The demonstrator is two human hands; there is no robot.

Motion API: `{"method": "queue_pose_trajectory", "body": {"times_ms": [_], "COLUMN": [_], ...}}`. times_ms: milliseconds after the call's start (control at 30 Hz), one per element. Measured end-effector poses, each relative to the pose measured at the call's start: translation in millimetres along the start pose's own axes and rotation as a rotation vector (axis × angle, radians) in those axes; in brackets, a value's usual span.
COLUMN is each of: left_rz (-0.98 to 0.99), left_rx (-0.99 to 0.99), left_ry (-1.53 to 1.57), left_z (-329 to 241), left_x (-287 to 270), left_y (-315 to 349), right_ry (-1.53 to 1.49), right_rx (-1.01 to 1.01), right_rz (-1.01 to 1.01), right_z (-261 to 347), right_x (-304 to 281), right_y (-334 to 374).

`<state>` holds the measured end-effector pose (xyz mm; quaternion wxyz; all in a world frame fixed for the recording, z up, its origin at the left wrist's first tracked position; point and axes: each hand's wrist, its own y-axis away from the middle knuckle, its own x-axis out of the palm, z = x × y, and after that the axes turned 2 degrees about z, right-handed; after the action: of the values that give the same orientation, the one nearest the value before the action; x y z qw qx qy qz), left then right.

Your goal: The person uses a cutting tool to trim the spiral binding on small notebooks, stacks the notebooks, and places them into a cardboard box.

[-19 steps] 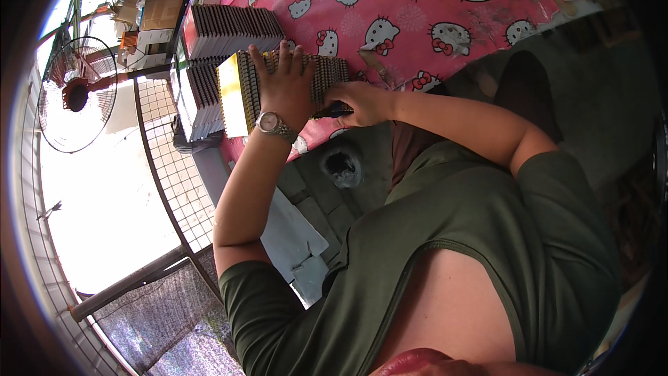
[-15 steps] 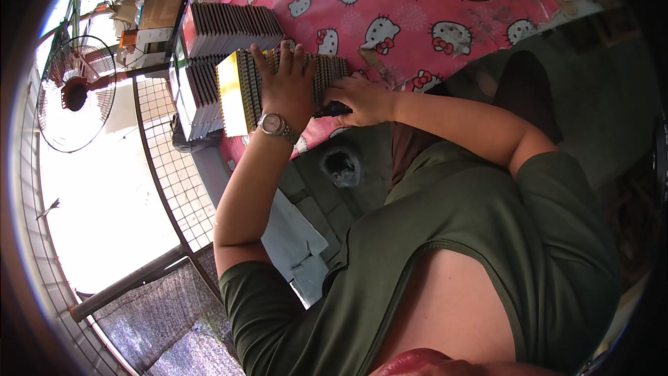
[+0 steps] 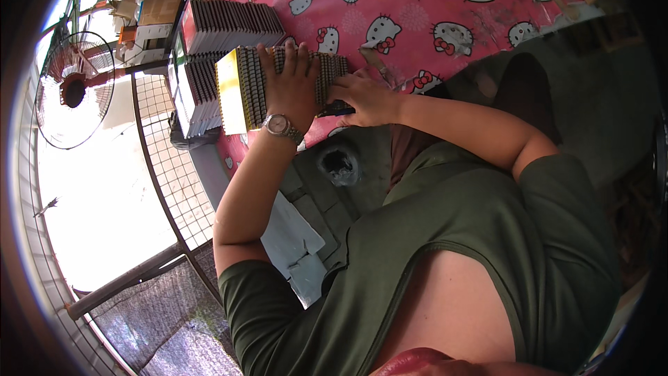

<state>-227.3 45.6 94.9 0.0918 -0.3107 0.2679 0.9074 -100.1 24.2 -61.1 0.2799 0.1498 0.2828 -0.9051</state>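
Observation:
A stack of spiral-bound notebooks (image 3: 252,90) lies on the table's near left part, with dark coils side by side and a yellow-and-white cover at its left end. Across the coils rests my left hand (image 3: 292,90), its fingers stretched out and slightly spread; a wristwatch is on that wrist. My right hand (image 3: 367,99) holds the right end of the same stack, fingers curled at its edge and thumb lower down. The fingertips there are partly hidden.
Two more stacks of bound notebooks, a far one (image 3: 233,26) and a left one (image 3: 197,94), stand beside this stack. A pink cartoon-print cloth (image 3: 410,24) covers the table. A fan (image 3: 74,89) is at the left; a bag-lined bin (image 3: 339,163) stands below the table edge.
My left hand has shifted slightly to the right over the coils, still with its fingers stretched. The right hand stays at the stack's right end, nearly unmoved.

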Motion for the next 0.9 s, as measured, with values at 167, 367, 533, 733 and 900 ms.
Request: {"method": "queue_pose_trajectory", "body": {"times_ms": [167,367,533,733,900], "left_rz": [0.013,-0.040,-0.092,-0.052,-0.011], "left_rx": [0.003,0.023,0.033,0.032,0.031], "left_ry": [0.002,0.005,0.018,0.070,0.021], "left_z": [0.8,3.7,2.5,4.5,2.6], "left_x": [-2.5,6.1,9.8,3.7,-3.0], "left_y": [-0.9,0.5,-0.6,1.1,-2.3], "right_ry": [0.072,-0.707,-0.347,-0.018,-0.424], "right_rx": [-0.053,0.623,0.243,-0.068,0.264], "right_rz": [-0.006,0.517,0.171,-0.065,0.258], "right_z": [-2.2,1.7,-3.4,-4.8,-14.0], "right_x": [-2.3,-14.1,-2.7,4.2,7.6], "right_y": [-6.2,-17.6,-4.7,-3.6,-13.5]}}
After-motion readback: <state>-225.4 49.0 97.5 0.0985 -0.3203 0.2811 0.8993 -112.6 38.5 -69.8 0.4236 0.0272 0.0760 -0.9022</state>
